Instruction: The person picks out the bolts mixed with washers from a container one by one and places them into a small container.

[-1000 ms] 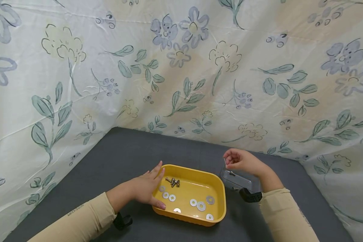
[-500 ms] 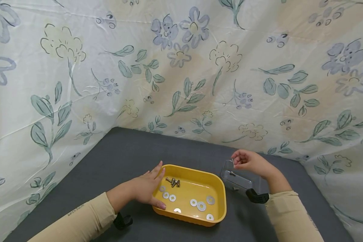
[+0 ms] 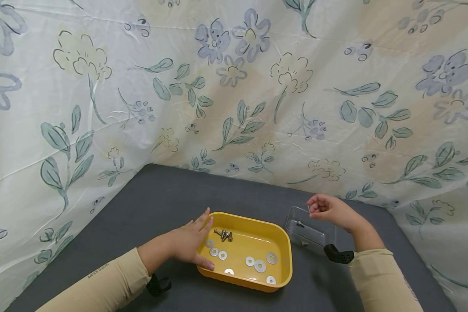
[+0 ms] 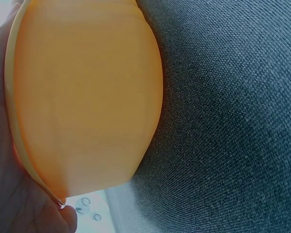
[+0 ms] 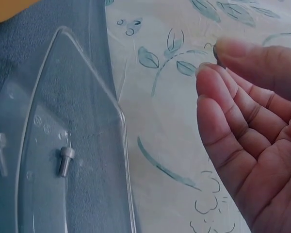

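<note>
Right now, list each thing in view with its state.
Yellow tray: upright, open-topped
Screws in the tray: bunched toward the far left corner
Washers: lying on the tray floor, spread out
Clear box: upright, open-topped
Screw in the clear box: lying down
Small metal piece: pinched, raised
Left hand: fingers spread, touching the tray's rim
Right hand: pinching the small metal piece
Floral sheet: hung, creased

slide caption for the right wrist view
Right hand pinches a small piece near a clear box with a screw inside.
</note>
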`<state>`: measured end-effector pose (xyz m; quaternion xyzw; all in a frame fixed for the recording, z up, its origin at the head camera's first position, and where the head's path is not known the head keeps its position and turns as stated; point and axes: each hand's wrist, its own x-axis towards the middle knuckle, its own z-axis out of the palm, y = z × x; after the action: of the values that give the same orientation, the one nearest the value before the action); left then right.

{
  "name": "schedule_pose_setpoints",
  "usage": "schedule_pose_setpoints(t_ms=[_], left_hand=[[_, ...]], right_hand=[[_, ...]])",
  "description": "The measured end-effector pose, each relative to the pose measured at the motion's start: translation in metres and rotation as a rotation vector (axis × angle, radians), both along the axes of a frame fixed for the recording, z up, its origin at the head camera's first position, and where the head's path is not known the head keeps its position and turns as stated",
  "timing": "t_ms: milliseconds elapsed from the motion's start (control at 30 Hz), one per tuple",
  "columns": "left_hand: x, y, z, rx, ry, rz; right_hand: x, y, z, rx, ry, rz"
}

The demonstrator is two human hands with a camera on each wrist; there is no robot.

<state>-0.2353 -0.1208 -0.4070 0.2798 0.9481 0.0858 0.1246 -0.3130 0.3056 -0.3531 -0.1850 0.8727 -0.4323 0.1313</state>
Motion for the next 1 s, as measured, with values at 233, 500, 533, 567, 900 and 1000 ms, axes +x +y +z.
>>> schedule_pose_setpoints(t_ms=[233,500,533,567,900,1000], left_hand=[[0.0,0.0,0.0,-0.004,0.0,-0.001],[-0.001,0.0,0.0,-0.002,-0.008,-0.003],[0.0,0.0,0.0,-0.002,-0.008,-0.004],[0.0,0.0,0.0,-0.002,-0.007,-0.004],[0.0,-0.001,0.0,-0.001,-0.004,-0.004],[0.0,0.0,0.0,0.0,-0.004,-0.004]], right_hand=[[0.001,0.008,-0.001,0.001,-0.014,-0.013],[0.0,0.016,-0.006,-0.002,-0.028,-0.023],[0.0,0.017,-0.006,0.0,-0.032,-0.029],[0.0,0.018,-0.007,-0.001,-0.037,-0.035],[0.002,0.027,-0.014,0.029,-0.035,-0.059],[0.002,0.029,-0.016,0.03,-0.044,-0.058]])
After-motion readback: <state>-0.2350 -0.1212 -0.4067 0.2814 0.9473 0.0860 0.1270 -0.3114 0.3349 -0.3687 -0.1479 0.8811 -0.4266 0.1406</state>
